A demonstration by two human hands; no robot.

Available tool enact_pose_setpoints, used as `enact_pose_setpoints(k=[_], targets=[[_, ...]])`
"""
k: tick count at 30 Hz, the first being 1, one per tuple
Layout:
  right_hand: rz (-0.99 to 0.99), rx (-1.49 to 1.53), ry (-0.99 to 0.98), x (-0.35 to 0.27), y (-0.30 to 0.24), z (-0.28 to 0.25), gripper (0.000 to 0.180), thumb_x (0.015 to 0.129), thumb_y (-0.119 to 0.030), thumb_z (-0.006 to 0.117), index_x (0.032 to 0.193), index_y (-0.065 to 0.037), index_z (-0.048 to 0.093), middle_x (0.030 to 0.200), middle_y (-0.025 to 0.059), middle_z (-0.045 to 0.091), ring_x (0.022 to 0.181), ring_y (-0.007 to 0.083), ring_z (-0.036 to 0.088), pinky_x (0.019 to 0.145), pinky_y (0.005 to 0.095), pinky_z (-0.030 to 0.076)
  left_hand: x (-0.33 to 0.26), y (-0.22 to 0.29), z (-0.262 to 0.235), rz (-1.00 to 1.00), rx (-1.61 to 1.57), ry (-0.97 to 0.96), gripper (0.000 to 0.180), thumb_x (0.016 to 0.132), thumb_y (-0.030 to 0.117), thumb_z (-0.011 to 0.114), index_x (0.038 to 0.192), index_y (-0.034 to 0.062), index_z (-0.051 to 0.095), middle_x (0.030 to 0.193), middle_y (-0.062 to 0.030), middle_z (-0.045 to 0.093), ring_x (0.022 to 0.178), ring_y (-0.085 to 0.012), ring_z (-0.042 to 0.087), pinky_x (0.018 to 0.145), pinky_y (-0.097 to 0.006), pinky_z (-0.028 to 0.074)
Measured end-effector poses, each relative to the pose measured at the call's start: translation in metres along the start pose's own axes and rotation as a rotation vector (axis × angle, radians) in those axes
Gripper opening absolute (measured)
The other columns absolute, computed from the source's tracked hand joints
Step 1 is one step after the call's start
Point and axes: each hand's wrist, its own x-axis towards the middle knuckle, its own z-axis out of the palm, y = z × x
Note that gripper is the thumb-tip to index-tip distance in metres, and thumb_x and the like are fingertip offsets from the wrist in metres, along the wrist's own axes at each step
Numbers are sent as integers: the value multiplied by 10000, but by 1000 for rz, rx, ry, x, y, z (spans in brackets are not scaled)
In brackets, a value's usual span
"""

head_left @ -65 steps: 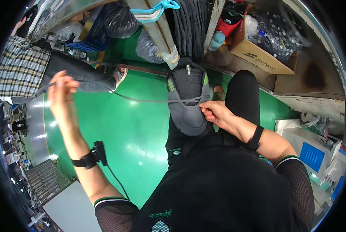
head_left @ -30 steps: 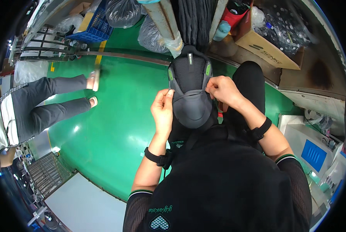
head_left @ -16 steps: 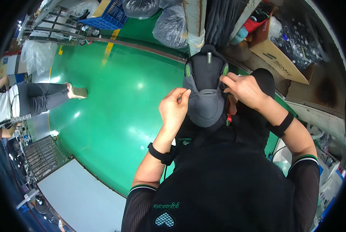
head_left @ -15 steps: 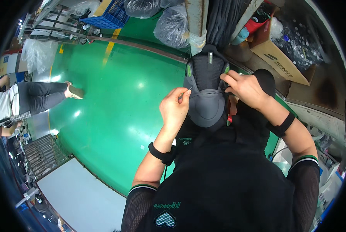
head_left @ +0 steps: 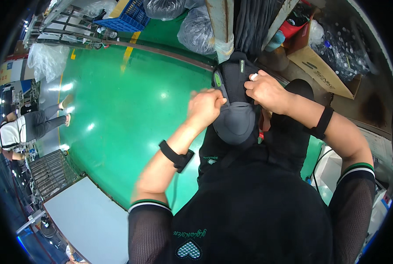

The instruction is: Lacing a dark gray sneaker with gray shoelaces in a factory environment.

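Note:
A dark grey shoe (head_left: 234, 123) rests over my lap, its rounded toe toward me and its padded tongue pointing away. A green patch shows on its side. My left hand (head_left: 206, 107) is closed in a pinch at the shoe's left edge, by the throat. Against the opposite edge is my right hand (head_left: 269, 91), fingers curled and pressed together, with something white (head_left: 253, 77) at one finger. Whatever thin thing either pinch holds is hidden by the fingers.
A bundle of black cords (head_left: 253, 26) hangs beyond the shoe, beside a rusty post (head_left: 220, 26). At the right stands a cardboard box (head_left: 322, 75) with plastic-wrapped parts. Bagged goods (head_left: 197, 31) and a blue crate (head_left: 128, 17) lie farther off. Left, a person (head_left: 34, 125) walks near a white-topped table (head_left: 91, 220).
My left hand has turned over and come nearer the shoe, its elbow swinging outward. The right hand has shifted slightly up. The walking person has moved farther left.

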Motion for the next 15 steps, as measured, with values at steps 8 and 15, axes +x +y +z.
enact_pose_setpoints(k=[8, 15], targets=[[297, -15, -464, 17, -5, 4, 137, 767, -190, 658, 836, -91, 722, 956, 51, 679, 1009, 224, 593, 851, 362, 384, 40, 37, -34, 1052, 881, -68, 111, 751, 219, 676, 773, 111, 671, 762, -11, 544, 852, -212, 524, 795, -358, 401], [481, 195, 1, 3, -11, 18, 99, 724, -171, 689, 667, -93, 669, 786, 28, 577, 849, 209, 554, 766, 370, 347, 52, 38, -27, 910, 998, -314, 222, 708, 312, 722, 674, 94, 709, 748, -18, 558, 887, -216, 496, 748, -380, 390]])
